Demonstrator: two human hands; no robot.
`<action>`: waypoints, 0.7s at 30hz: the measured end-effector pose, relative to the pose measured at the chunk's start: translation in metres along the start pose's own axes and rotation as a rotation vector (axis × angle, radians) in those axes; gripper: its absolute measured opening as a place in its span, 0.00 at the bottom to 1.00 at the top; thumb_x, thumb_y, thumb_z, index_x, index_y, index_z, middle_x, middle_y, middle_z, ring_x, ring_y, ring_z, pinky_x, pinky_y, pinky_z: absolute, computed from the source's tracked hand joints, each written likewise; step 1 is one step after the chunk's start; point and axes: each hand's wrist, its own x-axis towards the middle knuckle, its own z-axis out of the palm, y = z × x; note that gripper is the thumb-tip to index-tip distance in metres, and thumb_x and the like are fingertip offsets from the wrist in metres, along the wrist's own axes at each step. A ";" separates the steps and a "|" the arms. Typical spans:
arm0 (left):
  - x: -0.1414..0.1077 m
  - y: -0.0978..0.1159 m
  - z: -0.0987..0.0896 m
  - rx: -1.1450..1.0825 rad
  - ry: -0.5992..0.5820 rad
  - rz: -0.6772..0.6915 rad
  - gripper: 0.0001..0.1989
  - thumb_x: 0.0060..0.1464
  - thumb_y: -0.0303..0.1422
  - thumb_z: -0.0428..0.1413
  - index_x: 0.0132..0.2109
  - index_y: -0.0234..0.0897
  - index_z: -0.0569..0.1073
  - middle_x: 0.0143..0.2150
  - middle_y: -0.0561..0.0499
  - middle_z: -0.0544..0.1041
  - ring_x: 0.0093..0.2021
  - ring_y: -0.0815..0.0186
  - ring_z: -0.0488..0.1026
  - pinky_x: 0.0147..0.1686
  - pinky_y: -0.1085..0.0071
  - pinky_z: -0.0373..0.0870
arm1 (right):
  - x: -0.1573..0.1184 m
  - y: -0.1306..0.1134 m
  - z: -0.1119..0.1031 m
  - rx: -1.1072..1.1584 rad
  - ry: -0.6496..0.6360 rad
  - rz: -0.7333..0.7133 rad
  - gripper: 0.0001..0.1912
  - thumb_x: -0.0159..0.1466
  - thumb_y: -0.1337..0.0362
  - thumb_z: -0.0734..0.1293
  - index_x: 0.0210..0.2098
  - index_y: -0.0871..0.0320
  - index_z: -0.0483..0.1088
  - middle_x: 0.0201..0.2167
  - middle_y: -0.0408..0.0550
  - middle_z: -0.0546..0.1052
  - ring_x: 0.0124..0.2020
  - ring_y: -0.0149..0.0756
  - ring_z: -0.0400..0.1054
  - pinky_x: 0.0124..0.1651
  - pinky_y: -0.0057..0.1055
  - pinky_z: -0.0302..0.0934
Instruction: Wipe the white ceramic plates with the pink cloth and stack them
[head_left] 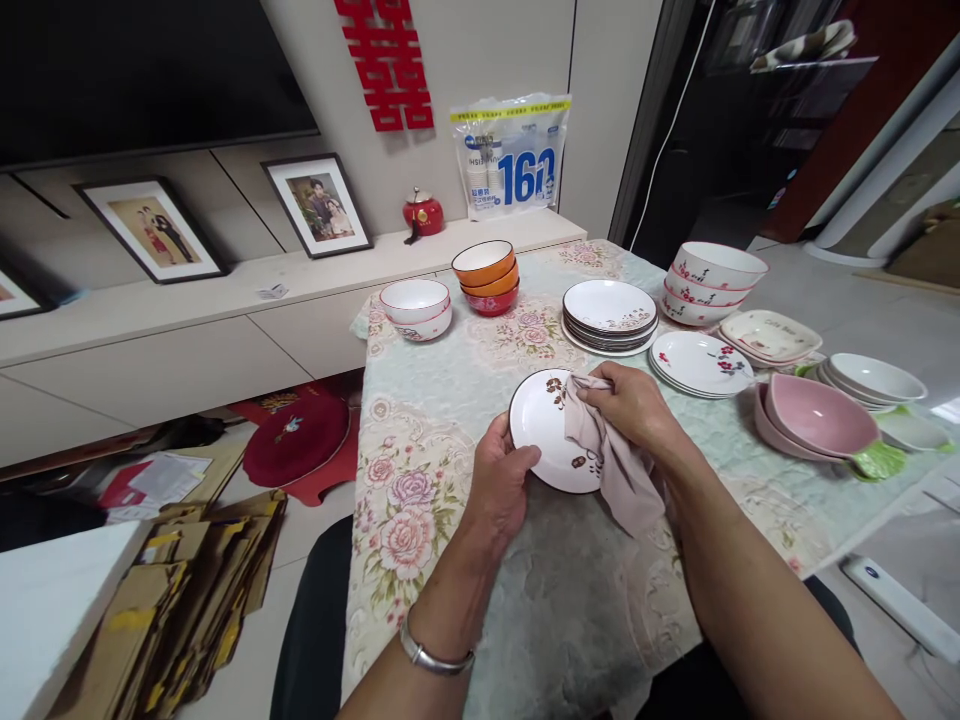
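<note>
A white plate (546, 440) with a dark rim and brown floral marks is held up over the table by my left hand (504, 470), its thumb on the plate's front face. My right hand (626, 400) grips a pale pink cloth (619, 470), which lies against the plate's right side and hangs below it. Part of the plate is hidden under the cloth. Just beyond stands a stack of similar dark-rimmed plates (610, 305), and to its right a stack of plates with red flowers (701, 362).
On the flowered tablecloth (427, 430) stand white bowls (417, 305) and orange and red bowls (486, 275) at the back. Tall bowls (712, 280), square dishes (772, 335), pink bowls (821, 415) and small white bowls (874, 378) stand at the right.
</note>
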 end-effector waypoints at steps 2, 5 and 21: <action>-0.001 0.000 0.001 -0.011 0.002 -0.035 0.33 0.31 0.21 0.55 0.51 0.35 0.73 0.43 0.47 0.81 0.43 0.58 0.76 0.40 0.67 0.70 | 0.000 0.001 0.002 -0.063 -0.003 -0.013 0.07 0.60 0.61 0.67 0.35 0.57 0.74 0.30 0.47 0.75 0.32 0.38 0.65 0.35 0.30 0.52; -0.001 -0.001 0.001 0.010 -0.039 -0.057 0.34 0.32 0.21 0.54 0.53 0.35 0.73 0.43 0.47 0.81 0.41 0.58 0.76 0.37 0.68 0.71 | -0.001 0.000 0.006 -0.200 0.089 -0.085 0.07 0.60 0.63 0.67 0.35 0.58 0.75 0.35 0.52 0.74 0.39 0.43 0.65 0.39 0.33 0.53; -0.002 -0.008 -0.002 0.071 -0.167 -0.038 0.29 0.33 0.20 0.51 0.46 0.35 0.75 0.34 0.51 0.79 0.31 0.65 0.72 0.31 0.73 0.65 | -0.012 -0.029 0.015 0.058 0.032 -0.356 0.04 0.61 0.67 0.65 0.34 0.58 0.73 0.35 0.49 0.73 0.40 0.38 0.65 0.43 0.31 0.56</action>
